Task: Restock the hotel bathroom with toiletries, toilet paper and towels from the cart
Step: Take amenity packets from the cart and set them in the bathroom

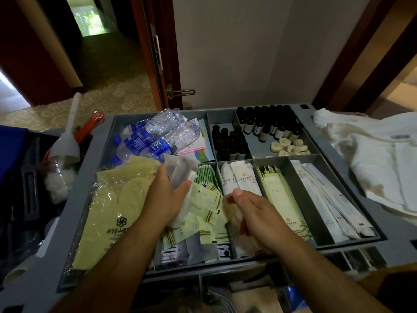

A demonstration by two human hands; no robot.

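The grey cart tray [338,159] is split into compartments of toiletries. My left hand [167,197] grips a bundle of white packets [180,172] above the compartment of pale green sachets [207,204]. My right hand [255,213] hovers over the middle compartments beside the long white packets [241,177], its fingers curled downward; whether they hold anything is hidden. Small dark bottles [266,123] fill the back compartments. White towels [372,159] lie on the cart's right side.
Water bottles [153,136] and yellow-green bags [112,204] fill the tray's left side. Round soaps [291,145] lie near the dark bottles. A bottle with a funnel [65,154] stands left of the tray. An open wooden door [155,50] and a wall are behind.
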